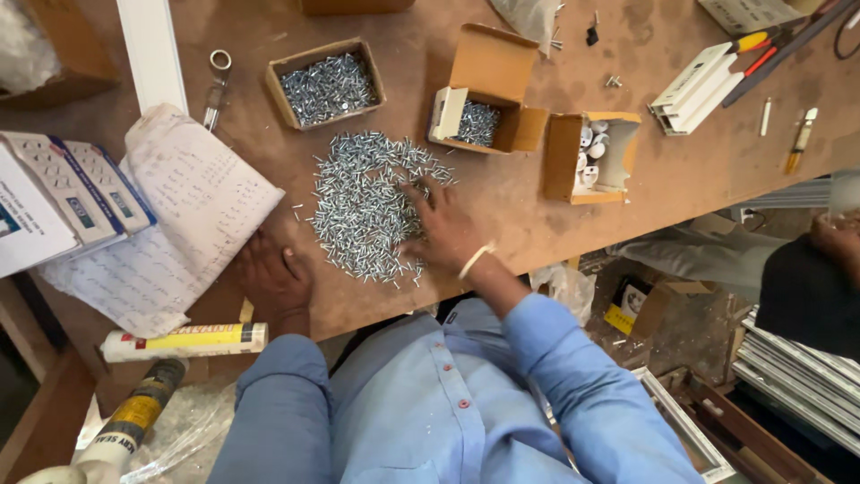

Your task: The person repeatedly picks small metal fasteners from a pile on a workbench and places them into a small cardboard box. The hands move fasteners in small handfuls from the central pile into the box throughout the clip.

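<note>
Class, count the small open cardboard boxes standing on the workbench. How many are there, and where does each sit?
3. One box of screws behind the loose pile, one flap-up box to its right, one box of white parts farther right. Others may be out of view.

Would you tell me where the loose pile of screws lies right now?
In the head view, the loose pile of screws lies mid-table, below the open screw box, under the right hand.
</note>
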{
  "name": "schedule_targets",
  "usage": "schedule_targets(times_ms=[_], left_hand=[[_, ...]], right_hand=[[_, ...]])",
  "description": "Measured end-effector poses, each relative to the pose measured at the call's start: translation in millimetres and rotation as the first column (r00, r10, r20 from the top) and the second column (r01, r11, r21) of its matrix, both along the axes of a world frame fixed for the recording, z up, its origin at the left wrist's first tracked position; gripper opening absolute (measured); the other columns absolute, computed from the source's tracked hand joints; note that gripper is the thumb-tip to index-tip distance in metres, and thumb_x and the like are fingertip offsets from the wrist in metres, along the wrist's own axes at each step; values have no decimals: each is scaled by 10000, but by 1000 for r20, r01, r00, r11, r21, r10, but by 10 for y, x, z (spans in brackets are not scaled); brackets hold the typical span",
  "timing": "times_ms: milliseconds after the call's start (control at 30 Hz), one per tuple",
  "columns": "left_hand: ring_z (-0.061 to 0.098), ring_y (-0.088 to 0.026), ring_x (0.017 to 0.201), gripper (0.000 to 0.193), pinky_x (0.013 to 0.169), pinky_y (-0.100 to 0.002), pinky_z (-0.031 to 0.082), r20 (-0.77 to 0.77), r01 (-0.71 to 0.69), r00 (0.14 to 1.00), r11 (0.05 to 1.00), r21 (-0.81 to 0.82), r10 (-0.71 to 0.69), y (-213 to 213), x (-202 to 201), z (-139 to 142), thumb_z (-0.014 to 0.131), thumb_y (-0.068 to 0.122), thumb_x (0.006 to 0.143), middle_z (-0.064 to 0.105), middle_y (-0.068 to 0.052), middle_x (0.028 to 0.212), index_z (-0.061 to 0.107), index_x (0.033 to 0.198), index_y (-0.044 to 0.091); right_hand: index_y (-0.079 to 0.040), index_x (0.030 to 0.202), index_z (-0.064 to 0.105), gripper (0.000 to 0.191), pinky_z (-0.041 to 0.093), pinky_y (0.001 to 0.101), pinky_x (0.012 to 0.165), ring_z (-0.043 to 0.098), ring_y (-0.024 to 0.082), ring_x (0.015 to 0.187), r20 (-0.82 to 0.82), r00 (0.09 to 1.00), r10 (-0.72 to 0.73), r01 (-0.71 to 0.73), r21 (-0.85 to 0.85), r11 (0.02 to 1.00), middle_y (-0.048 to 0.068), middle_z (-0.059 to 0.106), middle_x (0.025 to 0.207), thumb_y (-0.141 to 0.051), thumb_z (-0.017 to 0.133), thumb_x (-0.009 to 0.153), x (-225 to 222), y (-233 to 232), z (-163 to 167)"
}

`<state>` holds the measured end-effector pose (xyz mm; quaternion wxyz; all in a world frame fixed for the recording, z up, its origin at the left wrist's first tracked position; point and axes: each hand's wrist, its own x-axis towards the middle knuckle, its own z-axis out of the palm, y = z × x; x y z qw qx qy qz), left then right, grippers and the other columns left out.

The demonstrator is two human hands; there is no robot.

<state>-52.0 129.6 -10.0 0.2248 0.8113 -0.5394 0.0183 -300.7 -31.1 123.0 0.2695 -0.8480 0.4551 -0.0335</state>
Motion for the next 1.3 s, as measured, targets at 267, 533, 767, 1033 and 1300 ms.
schedule_targets(times_ms=[267,533,767,1033,1300], left_hand=[[585,-438,1301,451,1085,-592,452,7,0,1000,1000,-11,1,20,-16,7,502,249,1078,624,-235,1412,586,1406,-48],[572,-455,1313,444,1083,-591,449,-16,3,1000,999,-49,-4,-10,15,62,504,241,1078,617,-248,1417,578,1408,-47],[561,-453,1327,453,1112,-597,434,-19,3,1000,999,-53,-4,-36,25,93,510,239,1064,618,-233,1417,582,1417,-36],[566,-443,1338,455,1107,-598,434,-10,-3,1000,1000,-20,3,3,-9,57,512,253,1070,622,-229,1423,584,1416,-33],[568,-437,1336,464,1109,-584,438,-8,-7,1000,1000,-1,7,8,-1,91,500,258,1075,625,-231,1419,587,1419,-42]], right_hand=[[-157,1267,645,468,563,422,946,543,350,1215,22,986,168,-166,-57,984,109,531,1375,-188,796,825,200,249,-330],[-103,1048,742,243,595,376,746,693,233,832,250,931,-266,156,387,909,62,714,988,-63,811,818,-139,-129,-370],[-58,992,622,102,492,290,758,548,148,817,323,236,-916,-420,884,204,60,590,973,-94,639,899,-327,-105,-202],[-42,997,606,266,411,257,558,501,133,662,110,-242,-964,-722,644,255,71,562,917,-268,561,1131,-174,-109,-271],[11,1083,607,252,500,211,593,629,177,830,-48,-21,-999,-424,905,-35,158,663,1052,-223,515,1080,-83,-173,-221]])
